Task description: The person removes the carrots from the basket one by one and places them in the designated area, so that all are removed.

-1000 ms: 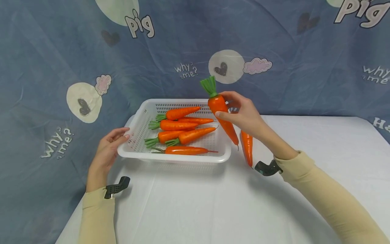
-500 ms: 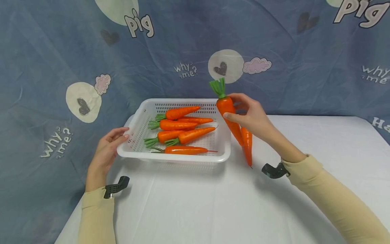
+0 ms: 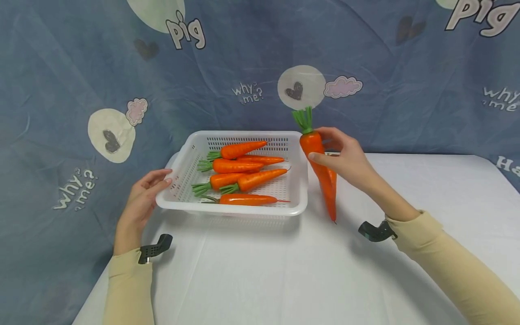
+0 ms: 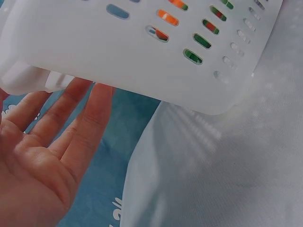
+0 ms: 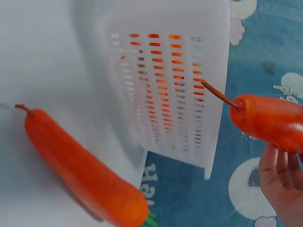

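In the head view, my left hand (image 3: 140, 205) holds the left rim of a white plastic basket (image 3: 298, 208). Its fingers (image 4: 90, 127) reach up to the basket's edge in the left wrist view. Several orange carrots (image 3: 260, 180) with green tops lie inside, mostly pointing right. My right hand (image 3: 349, 158) grips another carrot (image 3: 312, 144) just right of the basket, leaves up and tip down. The right wrist view shows the held carrot (image 5: 272, 120) above the fingers. Behind it, one more carrot (image 5: 85, 170) lies on the table, partly hidden in the head view.
A white cloth covers the table (image 3: 243, 271). Behind it hangs a blue printed curtain (image 3: 227, 58). Dark wrist mounts (image 3: 378, 231) stick out from both sleeves, close above the table.
My right hand has moved right and slightly down with the carrot, from over the basket's right rim to in front of the carrot on the table. My left hand has stayed at the rim.
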Available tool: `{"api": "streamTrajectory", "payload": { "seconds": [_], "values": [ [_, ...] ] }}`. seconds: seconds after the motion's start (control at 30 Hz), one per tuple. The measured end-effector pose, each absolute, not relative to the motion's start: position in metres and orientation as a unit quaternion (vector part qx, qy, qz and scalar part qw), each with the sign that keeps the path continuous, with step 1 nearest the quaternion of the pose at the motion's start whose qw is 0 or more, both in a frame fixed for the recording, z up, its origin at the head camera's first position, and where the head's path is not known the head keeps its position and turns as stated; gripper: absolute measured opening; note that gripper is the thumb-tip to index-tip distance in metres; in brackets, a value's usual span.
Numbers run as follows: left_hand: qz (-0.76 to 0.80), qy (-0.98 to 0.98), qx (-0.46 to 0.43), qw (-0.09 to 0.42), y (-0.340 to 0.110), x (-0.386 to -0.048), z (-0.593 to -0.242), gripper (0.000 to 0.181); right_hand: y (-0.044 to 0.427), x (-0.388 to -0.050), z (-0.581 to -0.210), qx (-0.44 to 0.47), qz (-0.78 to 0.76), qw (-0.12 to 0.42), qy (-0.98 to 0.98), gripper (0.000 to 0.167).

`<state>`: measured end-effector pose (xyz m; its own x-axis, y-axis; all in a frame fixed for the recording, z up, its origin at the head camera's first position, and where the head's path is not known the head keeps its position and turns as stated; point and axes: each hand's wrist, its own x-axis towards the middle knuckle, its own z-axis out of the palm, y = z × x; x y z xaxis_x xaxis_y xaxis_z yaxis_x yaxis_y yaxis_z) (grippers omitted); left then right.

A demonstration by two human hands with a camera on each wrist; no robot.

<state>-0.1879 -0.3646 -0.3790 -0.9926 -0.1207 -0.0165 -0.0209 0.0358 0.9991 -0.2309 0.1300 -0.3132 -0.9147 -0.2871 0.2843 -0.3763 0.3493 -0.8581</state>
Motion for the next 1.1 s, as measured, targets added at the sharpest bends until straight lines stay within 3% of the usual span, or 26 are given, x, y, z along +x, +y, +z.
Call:
{"api": "streamTrajectory", "payload": {
  "seconds": [1.1],
  "values": [
    [-0.702, -0.71, 0.048, 0.032, -0.364, -0.187, -0.378, 0.042, 0.17, -0.222, -0.331, 0.153, 0.503, 0.035, -0.85, 0.056]
  ]
}}
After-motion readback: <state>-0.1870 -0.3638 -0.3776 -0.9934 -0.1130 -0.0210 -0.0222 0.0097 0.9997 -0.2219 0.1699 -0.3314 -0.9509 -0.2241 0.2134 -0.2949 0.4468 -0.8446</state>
